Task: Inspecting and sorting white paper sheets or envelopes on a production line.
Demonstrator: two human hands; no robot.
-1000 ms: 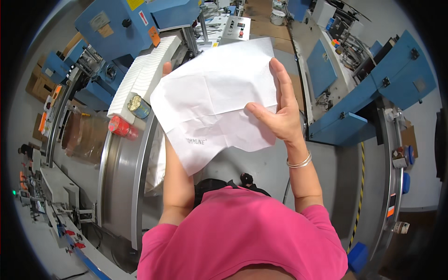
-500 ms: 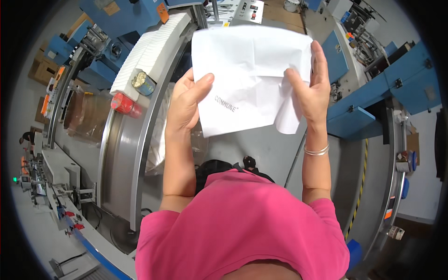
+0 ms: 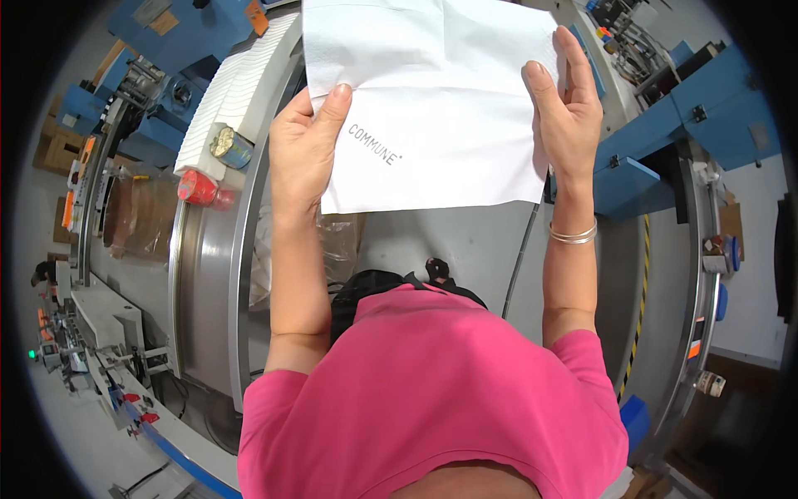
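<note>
A white paper napkin [image 3: 440,141] with fold creases and a small dark print at its lower left hangs spread between my hands. My left hand [image 3: 303,150] grips its left edge, thumb on the front and the other fingers hidden behind. At the right edge, my right hand [image 3: 569,116] has the thumb over the front and the fingers stretched up along the back. The sheet's upper edge runs out of the picture on the left.
To the left, a long row of stacked white napkins [image 3: 241,79] lies on a metal-railed conveyor. A tin can [image 3: 231,146] and a red container [image 3: 197,188] stand at its near end. Blue machine cabinets [image 3: 715,125] line the right. Clear plastic sheeting [image 3: 339,249] lies beneath on the floor.
Both hands have spread the napkin wider and flatter, and it sits higher in view. Its lower right corner, curled before, now hangs straight.
</note>
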